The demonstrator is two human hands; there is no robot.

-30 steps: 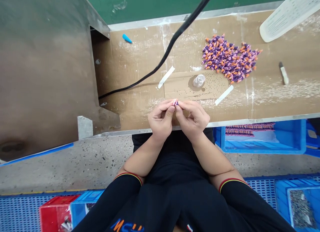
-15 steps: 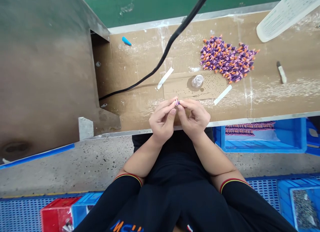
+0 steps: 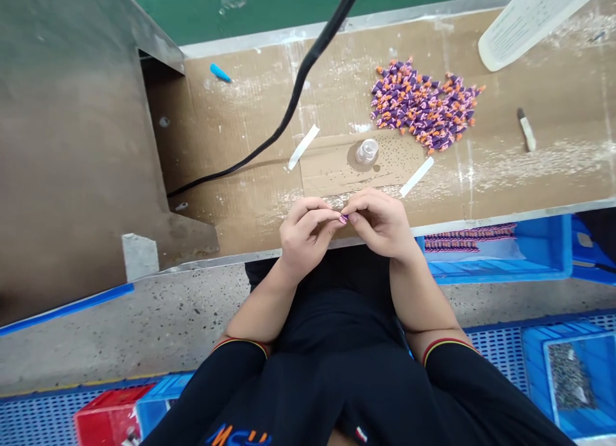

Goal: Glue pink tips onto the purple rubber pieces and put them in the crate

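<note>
Between my two hands, close to the table's front edge, is a small purple and pink piece, mostly covered by fingertips. My left hand pinches it from the left with thumb and fingers. From the right, my right hand pinches its other side. Just beyond the hands a small clear plastic cup stands on a wet, spotted cardboard sheet. A heap of purple, pink and orange pieces of similar colours lies farther back to the right.
A black cable crosses above the table. Left stands a metal housing. White tape strips, a blue cone-shaped cap, a small brush-like tool and a translucent bottle lie around. A blue bin sits below the edge.
The camera view has shifted a little. Both hands have come slightly nearer my body, the right wrist has turned, and the small piece stays pinched between them.
</note>
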